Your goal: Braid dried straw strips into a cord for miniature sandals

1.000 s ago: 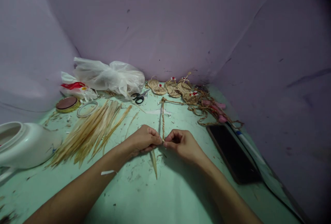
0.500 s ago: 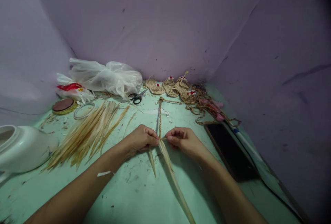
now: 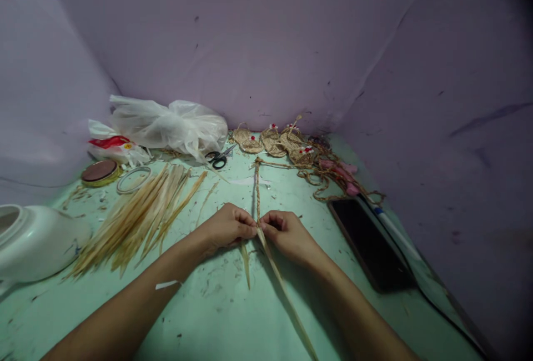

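A thin braided straw cord (image 3: pixel 257 189) runs across the green table (image 3: pixel 216 316) from the far woven pieces toward me. My left hand (image 3: pixel 227 227) and my right hand (image 3: pixel 287 234) meet at its near end, both closed in a pinch on the cord where the loose straw strips begin. One long flat strip (image 3: pixel 287 300) trails from the pinch toward the near edge, and a short one (image 3: pixel 246 264) lies under my left hand. A bundle of pale straw strips (image 3: pixel 141 216) lies left of my left hand.
Small woven straw sandals (image 3: pixel 275 141) and tangled cord with pink pieces (image 3: pixel 341 175) lie at the back. Black scissors (image 3: pixel 219 158), a plastic bag (image 3: pixel 170 125), a round tin (image 3: pixel 99 172), a ring (image 3: pixel 133 179) and a white jar (image 3: pixel 33 241) sit left. A dark phone (image 3: pixel 368 241) lies right.
A long straw strip has come into view trailing from the pinch toward me. My right hand moved left and closed in against my left hand at the cord's end.
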`<state>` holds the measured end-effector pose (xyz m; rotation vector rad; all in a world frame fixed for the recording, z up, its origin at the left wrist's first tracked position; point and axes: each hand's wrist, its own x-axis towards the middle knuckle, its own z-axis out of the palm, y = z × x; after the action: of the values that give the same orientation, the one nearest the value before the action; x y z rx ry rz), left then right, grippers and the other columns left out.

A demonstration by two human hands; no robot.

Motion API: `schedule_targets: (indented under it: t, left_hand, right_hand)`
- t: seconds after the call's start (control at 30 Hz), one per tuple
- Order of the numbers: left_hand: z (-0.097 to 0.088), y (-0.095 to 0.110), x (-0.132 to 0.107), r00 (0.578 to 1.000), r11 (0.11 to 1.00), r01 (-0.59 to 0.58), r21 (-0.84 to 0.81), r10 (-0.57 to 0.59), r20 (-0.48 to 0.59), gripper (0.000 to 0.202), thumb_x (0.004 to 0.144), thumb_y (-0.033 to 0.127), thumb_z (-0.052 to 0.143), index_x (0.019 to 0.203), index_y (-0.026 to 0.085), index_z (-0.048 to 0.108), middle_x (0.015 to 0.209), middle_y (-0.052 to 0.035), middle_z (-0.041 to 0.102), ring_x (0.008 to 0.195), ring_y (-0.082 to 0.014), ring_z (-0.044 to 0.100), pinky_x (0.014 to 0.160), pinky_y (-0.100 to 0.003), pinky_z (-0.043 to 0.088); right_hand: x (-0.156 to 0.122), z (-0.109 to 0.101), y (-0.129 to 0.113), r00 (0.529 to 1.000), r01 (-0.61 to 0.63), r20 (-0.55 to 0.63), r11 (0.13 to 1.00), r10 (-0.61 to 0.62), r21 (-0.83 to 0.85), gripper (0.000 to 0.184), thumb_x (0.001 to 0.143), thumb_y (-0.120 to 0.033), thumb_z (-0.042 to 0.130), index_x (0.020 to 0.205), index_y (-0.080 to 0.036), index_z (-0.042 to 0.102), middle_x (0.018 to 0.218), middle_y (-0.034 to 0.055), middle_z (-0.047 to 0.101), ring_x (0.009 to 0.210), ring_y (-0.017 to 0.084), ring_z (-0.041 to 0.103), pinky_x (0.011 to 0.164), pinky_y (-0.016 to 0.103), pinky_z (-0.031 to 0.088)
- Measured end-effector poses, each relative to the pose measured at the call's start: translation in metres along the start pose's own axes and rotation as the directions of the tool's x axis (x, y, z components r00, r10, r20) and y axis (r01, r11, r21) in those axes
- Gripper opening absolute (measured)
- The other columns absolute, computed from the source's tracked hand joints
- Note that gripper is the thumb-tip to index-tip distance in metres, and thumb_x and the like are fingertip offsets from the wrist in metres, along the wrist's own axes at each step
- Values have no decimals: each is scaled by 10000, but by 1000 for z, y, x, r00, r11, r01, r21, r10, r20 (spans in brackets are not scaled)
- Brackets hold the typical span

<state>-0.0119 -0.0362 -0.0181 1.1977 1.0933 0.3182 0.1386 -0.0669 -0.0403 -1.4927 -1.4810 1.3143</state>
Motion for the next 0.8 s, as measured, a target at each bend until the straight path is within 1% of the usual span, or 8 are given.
schedule_targets:
  t: [0.07,0.13,0.23,0.3,0.4,0.47,0.63,0.8]
  left_hand:
    - [-2,-1,1,999,1000,-11,-7,11,37,163,571,271,589,607,117,555,367,68,366,296,-30,259,322,-186,128]
    - [-4,-2,2,999,1000,-28,-8,28,45,183,590,299,582,611,119,556,361,67,360,287,-33,257,314,-187,113]
    - [-5,-2,2,999,999,-37,-3,38,17,179,581,287,585,616,112,568,343,73,344,284,-25,238,319,-182,116]
    - [-4,-2,2,999,1000,-30,1,30,-12,163,564,259,586,617,105,579,332,72,346,285,-21,232,323,-180,123]
    - [-2,-1,2,999,1000,-14,0,14,-39,150,554,231,576,622,98,588,330,69,357,287,-19,237,324,-177,129]
    - [-2,-1,2,999,1000,-12,0,12,-34,142,559,228,571,616,99,584,332,68,357,286,-20,240,322,-177,128]
    - [-3,-1,1,1000,1000,-26,17,26,14,162,584,262,568,613,102,577,346,68,358,290,-20,240,320,-176,126]
    - [-4,-2,1,1000,1000,-23,18,22,19,158,583,248,566,639,102,582,350,67,365,293,-23,254,319,-172,133]
  right_hand:
    - [-1,-3,-3,999,-25,49,994,19,110,97,635,-224,542,621,-128,543,549,-18,499,499,71,397,495,198,306]
    - [-2,-6,-8,993,-66,106,976,44,209,118,590,-223,593,638,-130,539,566,-18,511,501,68,409,508,203,314]
    - [-5,-9,-13,979,-141,184,943,87,302,208,531,-223,656,669,-136,527,562,-24,516,499,65,423,511,205,312]
    - [-6,-9,-14,971,-175,212,931,110,321,256,507,-210,677,691,-137,515,539,-36,507,481,60,418,497,201,302]
    - [-6,-8,-12,972,-176,205,937,116,303,289,488,-173,683,710,-139,500,491,-64,468,442,46,381,466,193,276]
    - [-5,-6,-11,976,-163,188,943,111,289,277,494,-155,671,708,-141,495,470,-77,441,429,40,357,455,190,264]
    - [-5,-5,-11,981,-152,157,946,110,288,251,479,-145,668,659,-146,494,495,-66,464,451,44,377,469,193,283]
    - [-5,-5,-12,980,-165,154,943,124,289,262,458,-159,678,645,-145,496,495,-59,471,456,49,387,476,197,286]
